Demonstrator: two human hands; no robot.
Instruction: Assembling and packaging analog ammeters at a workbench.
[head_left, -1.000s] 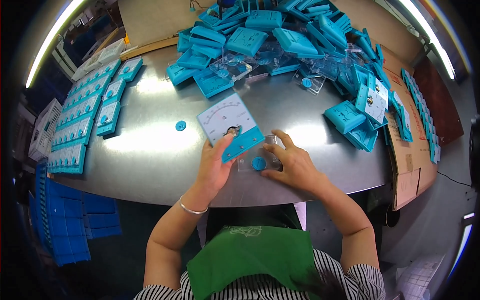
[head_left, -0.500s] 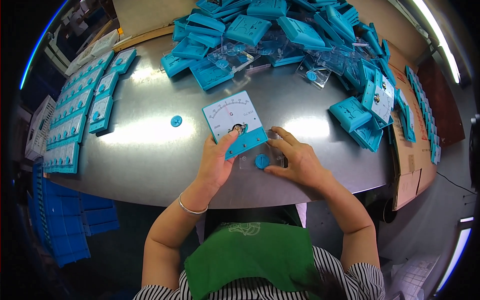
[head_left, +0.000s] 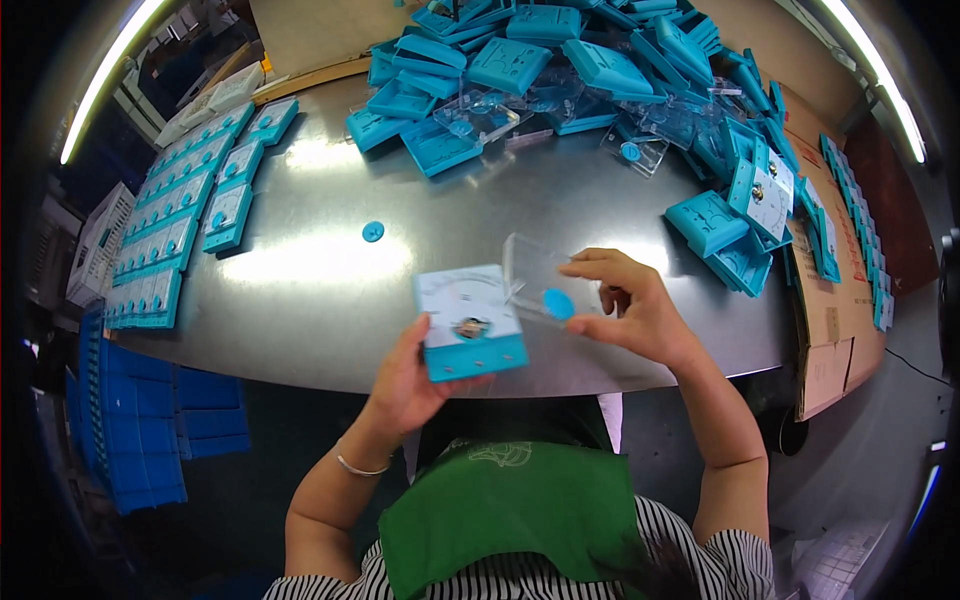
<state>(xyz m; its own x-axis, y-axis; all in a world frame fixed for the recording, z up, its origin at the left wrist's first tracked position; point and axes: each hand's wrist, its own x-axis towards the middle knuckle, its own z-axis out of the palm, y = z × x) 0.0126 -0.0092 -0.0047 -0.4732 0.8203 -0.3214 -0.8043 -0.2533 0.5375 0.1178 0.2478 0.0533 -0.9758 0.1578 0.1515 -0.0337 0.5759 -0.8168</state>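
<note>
My left hand (head_left: 408, 375) grips a teal panel meter (head_left: 467, 312) from its left side and underneath. The meter has a white dial face, and a round opening shows metal parts. In my right hand (head_left: 632, 308), thumb and fingers pinch a clear plastic cover (head_left: 533, 277) with a blue round knob on it. That cover is raised and tilted just right of the meter, its left edge close to the dial; I cannot tell whether they touch. On the table beyond the meter lies a loose blue round knob (head_left: 373, 232).
Teal housings (head_left: 508, 65) and clear covers (head_left: 640, 152) are heaped at the back of the metal table (head_left: 310, 345). Finished-looking meters (head_left: 152, 250) stand in rows at the left. More dial meters (head_left: 768, 200) lean at the right beside a cardboard sheet (head_left: 835, 330). Blue bins (head_left: 140, 430) sit lower left.
My right hand has lifted the clear cover off the table and brought it up beside the meter. My left hand has lowered the meter toward me and turned it nearly straight.
</note>
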